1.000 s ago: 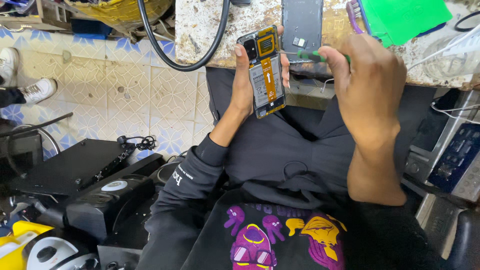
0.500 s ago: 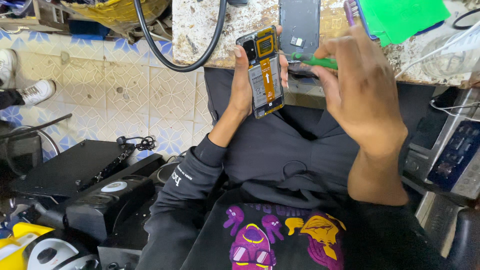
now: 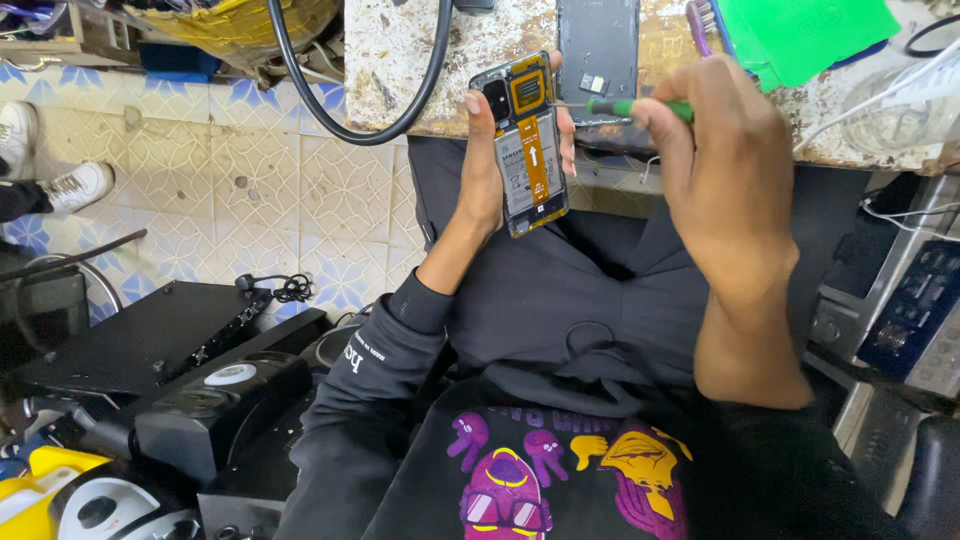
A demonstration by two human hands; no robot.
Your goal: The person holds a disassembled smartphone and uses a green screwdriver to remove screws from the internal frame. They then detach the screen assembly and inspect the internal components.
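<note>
My left hand (image 3: pixel 487 165) grips an opened phone (image 3: pixel 527 142) with its back cover off, showing a yellow-orange inner board and a pale battery. It is held upright over my lap, just in front of the worn workbench edge (image 3: pixel 400 60). My right hand (image 3: pixel 722 170) is closed on a green-handled screwdriver (image 3: pixel 625 106), whose thin metal tip points left at the phone's upper right side. The phone's grey back cover (image 3: pixel 598 45) lies flat on the bench behind the phone.
A green mat (image 3: pixel 800 35) and a purple toothbrush (image 3: pixel 698 18) lie on the bench. A thick black cable (image 3: pixel 350 120) loops off its left edge. Black electronics (image 3: pixel 180 380) crowd the floor at left; someone's white shoe (image 3: pixel 80 185) stands on the patterned tiles. Grey equipment (image 3: pixel 900 320) sits at right.
My right hand has shifted slightly, keeping the screwdriver tip at the phone's upper right side. The phone stays held in my left hand in the same place.
</note>
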